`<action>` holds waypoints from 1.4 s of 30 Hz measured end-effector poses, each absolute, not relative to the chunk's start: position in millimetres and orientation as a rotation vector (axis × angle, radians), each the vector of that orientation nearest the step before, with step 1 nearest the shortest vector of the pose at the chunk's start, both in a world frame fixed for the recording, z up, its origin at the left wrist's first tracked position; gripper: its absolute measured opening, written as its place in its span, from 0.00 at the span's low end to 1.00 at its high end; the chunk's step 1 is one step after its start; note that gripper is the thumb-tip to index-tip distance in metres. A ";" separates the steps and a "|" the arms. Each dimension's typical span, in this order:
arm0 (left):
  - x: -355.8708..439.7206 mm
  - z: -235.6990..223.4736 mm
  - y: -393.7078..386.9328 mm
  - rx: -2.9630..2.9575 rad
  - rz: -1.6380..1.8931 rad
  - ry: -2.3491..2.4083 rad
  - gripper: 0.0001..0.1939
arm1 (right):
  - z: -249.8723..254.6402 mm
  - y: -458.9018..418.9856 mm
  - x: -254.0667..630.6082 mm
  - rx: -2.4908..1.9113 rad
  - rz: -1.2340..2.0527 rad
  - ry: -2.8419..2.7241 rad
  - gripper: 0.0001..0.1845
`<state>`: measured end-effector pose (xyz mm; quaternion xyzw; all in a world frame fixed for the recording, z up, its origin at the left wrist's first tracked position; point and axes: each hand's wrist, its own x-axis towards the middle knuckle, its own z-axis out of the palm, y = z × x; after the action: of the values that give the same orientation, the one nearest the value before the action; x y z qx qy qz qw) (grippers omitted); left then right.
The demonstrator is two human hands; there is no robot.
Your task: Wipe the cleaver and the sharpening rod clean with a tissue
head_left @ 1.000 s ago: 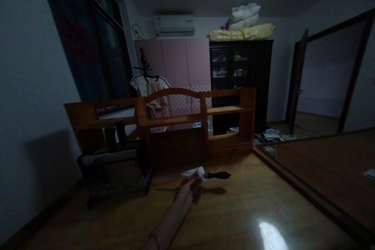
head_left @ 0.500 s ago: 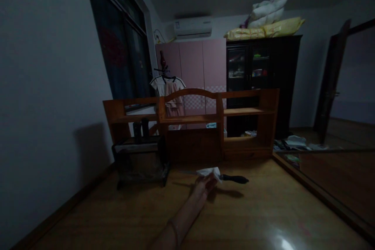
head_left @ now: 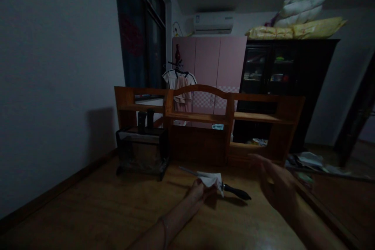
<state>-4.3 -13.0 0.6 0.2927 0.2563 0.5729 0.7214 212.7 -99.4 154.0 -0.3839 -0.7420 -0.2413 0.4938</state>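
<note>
Slanting leftward, rod (head_left: 189,171) in cloth (head_left: 210,179) seems clasped by left grip (head_left: 199,192); right grip (head_left: 277,183) spread.

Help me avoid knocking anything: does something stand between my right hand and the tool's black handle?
Nothing visible stands between the right hand and the black handle; wooden tabletop shows in the gap. The left hand and white cloth are at the shaft, beyond the handle.

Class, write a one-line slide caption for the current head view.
Left hand holds a dark-handled tool, white cloth over its shaft, above a wooden desk; right hand apart.
</note>
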 end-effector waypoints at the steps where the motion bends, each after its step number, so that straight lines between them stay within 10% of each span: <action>1: -3.4 1.2 -12.6 0.654 1.270 0.587 0.14 | 138.4 -87.9 211.2 -0.983 -0.489 -1.838 0.15; 16: 0.6 13.5 -20.8 0.785 1.168 0.685 0.16 | 37.6 -44.2 192.9 -1.552 0.270 -2.050 0.27; 42: -18.2 31.6 -21.5 0.618 1.426 0.598 0.13 | 44.4 -47.4 261.7 -1.777 -0.775 -2.223 0.29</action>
<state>-18.2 -21.5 31.6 0.2746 0.2655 0.6335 0.6729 261.7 -47.4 44.4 -0.5997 -0.7502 -0.2616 0.0956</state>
